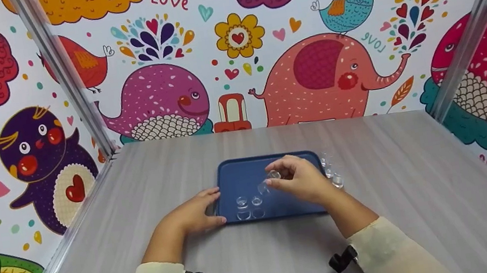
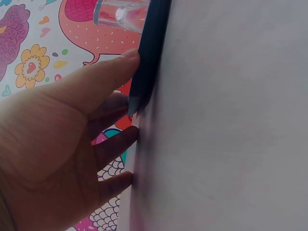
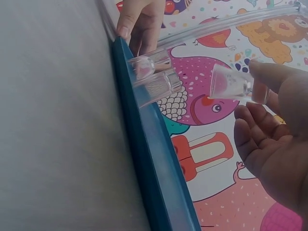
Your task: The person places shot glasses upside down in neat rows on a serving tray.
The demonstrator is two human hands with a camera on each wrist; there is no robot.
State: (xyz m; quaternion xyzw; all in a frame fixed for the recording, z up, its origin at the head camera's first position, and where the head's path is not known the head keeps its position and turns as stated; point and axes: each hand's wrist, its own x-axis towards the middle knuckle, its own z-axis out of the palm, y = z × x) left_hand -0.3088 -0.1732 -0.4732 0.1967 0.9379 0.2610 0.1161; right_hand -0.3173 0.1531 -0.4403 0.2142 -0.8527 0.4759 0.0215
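Observation:
A dark blue rectangular tray (image 1: 239, 173) lies on the table. Two small clear shot glasses (image 1: 256, 201) stand mouth down at its front left. My right hand (image 1: 302, 181) pinches another clear shot glass (image 3: 231, 84) by its thick base, above the tray and apart from the standing pair. That glass's wider mouth points down. My left hand (image 1: 194, 212) rests at the tray's left edge with fingers fairly straight and spread. In the left wrist view its thumb (image 2: 113, 72) touches the tray rim (image 2: 151, 53).
Several more clear shot glasses (image 1: 337, 181) stand on the grey table (image 1: 402, 180) just beyond the tray's right edge. Printed cartoon panels (image 1: 230, 50) rise behind and at the sides, with metal posts (image 1: 68, 76) at the corners.

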